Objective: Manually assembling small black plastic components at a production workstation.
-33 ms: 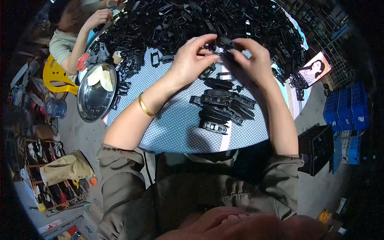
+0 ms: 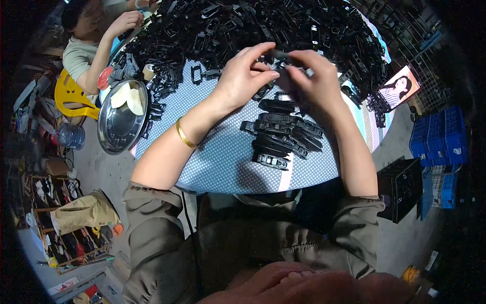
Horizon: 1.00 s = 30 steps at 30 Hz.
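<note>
Between my two hands, above the far part of the round table [image 2: 212,147], is a dark plastic part [image 2: 279,53], small and blurred. My left hand [image 2: 239,76] is closed on its left end, thumb and fingertips curved inward. My right hand [image 2: 319,73] pinches at the right end, its fingertips smeared by motion. Nearer to me lies a stack of black plastic clip-like parts [image 2: 283,133], laid side by side in a fanned row. Behind my hands a large heap of similar black parts [image 2: 228,30] covers the far side of the table.
A steel bowl [image 2: 105,133] with pale pieces in it stands at the table's left edge. Beyond it a person [image 2: 81,58] sits near a yellow chair [image 2: 66,101]. At right are a screen with a portrait [image 2: 400,87], blue crates [image 2: 436,136] and a black crate [image 2: 402,187].
My right hand has shifted slightly left, its fingers farther over the dark part. My left hand and the stack stay where they were.
</note>
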Each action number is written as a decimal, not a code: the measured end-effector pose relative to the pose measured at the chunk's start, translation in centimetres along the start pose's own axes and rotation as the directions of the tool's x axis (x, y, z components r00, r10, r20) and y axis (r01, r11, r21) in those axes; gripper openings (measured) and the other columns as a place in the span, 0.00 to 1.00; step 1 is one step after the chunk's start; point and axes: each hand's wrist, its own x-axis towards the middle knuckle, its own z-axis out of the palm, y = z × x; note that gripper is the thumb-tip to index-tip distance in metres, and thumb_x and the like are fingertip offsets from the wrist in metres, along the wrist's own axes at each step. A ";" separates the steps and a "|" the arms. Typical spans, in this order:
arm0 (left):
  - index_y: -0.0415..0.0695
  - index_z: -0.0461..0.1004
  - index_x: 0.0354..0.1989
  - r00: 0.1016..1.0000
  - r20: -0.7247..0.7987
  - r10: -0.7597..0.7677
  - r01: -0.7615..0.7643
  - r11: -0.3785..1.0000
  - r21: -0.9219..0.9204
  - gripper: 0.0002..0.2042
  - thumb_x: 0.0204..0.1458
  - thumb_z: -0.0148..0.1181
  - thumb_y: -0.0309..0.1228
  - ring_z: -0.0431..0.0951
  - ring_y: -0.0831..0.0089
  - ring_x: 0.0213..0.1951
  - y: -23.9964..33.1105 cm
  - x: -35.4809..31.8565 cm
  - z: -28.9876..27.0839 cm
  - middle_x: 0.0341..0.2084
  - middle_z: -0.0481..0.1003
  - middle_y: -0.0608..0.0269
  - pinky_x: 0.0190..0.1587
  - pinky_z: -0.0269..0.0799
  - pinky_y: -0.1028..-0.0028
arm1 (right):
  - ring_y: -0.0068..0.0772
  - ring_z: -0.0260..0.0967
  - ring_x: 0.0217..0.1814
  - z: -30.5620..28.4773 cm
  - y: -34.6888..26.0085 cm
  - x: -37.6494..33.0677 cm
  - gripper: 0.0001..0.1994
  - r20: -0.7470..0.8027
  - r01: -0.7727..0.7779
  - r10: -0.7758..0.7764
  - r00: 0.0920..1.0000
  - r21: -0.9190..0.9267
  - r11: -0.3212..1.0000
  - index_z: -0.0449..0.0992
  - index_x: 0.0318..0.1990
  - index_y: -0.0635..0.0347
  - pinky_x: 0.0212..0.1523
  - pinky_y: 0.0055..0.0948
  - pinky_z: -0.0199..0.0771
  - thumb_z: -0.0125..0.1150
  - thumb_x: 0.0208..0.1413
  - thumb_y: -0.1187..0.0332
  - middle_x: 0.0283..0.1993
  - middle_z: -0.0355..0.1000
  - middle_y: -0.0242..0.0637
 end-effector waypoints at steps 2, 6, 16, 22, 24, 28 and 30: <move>0.36 0.66 0.48 0.997 0.057 -0.047 0.042 0.995 0.088 0.17 0.48 0.56 0.23 0.73 0.80 0.34 0.2 0.0 -0.3 0.34 0.73 0.65 0.37 0.71 0.82 | 0.41 0.71 0.35 0.9 -1.0 -0.2 0.11 0.014 0.120 -0.120 0.993 0.018 0.993 0.74 0.36 0.63 0.35 0.29 0.71 0.63 0.42 0.74 0.35 0.72 0.42; 0.35 0.69 0.41 0.976 0.087 -0.200 0.209 0.971 -0.113 0.12 0.49 0.56 0.25 0.73 0.82 0.27 -0.1 0.3 -0.9 0.26 0.74 0.63 0.32 0.70 0.84 | 0.34 0.71 0.36 0.2 0.0 -0.4 0.15 0.060 -0.081 0.076 0.995 0.077 0.994 0.74 0.41 0.60 0.34 0.28 0.71 0.63 0.43 0.69 0.38 0.72 0.41; 0.34 0.66 0.43 0.946 -0.008 -0.325 0.309 0.908 -0.282 0.13 0.49 0.49 0.25 0.76 0.74 0.24 0.8 0.3 -1.3 0.24 0.71 0.61 0.27 0.73 0.79 | 0.39 0.70 0.31 -3.9 3.4 -1.0 0.13 0.327 -0.258 0.544 0.773 -0.621 0.740 0.74 0.34 0.61 0.32 0.32 0.69 0.62 0.41 0.64 0.29 0.72 0.40; 0.35 0.66 0.45 0.919 0.037 -0.394 0.370 0.824 -0.429 0.13 0.52 0.50 0.25 0.77 0.74 0.27 0.4 0.3 -0.7 0.30 0.73 0.57 0.31 0.74 0.82 | 0.24 0.65 0.34 -1.8 -1.0 -0.6 0.10 0.226 -0.251 0.197 0.954 0.242 0.937 0.73 0.40 0.63 0.32 0.21 0.64 0.55 0.49 0.73 0.32 0.68 0.34; 0.35 0.66 0.46 0.912 0.044 -0.409 0.383 0.807 -0.449 0.12 0.53 0.50 0.24 0.76 0.77 0.32 0.2 0.2 -0.5 0.32 0.73 0.58 0.37 0.74 0.84 | 0.19 0.63 0.30 -1.1 -2.0 -0.6 0.11 0.193 -0.139 0.080 0.978 0.319 0.938 0.74 0.42 0.63 0.30 0.19 0.64 0.55 0.51 0.72 0.29 0.68 0.31; 0.34 0.63 0.49 0.922 0.112 -0.371 0.376 0.788 -0.488 0.15 0.52 0.49 0.22 0.75 0.78 0.35 0.4 -0.4 0.4 0.34 0.73 0.58 0.41 0.73 0.84 | 0.13 0.63 0.23 0.1 -2.9 -0.9 0.09 0.162 -0.453 0.424 0.891 0.381 0.806 0.75 0.39 0.63 0.23 0.14 0.61 0.54 0.54 0.69 0.23 0.71 0.28; 0.33 0.61 0.51 0.930 0.144 -0.339 0.359 0.741 -0.567 0.16 0.52 0.47 0.20 0.75 0.78 0.36 0.7 -0.5 0.6 0.35 0.72 0.58 0.43 0.73 0.83 | 0.14 0.64 0.23 0.3 -2.1 -1.2 0.09 0.124 -0.424 0.406 0.905 0.314 0.849 0.75 0.39 0.63 0.23 0.15 0.62 0.55 0.53 0.69 0.24 0.71 0.30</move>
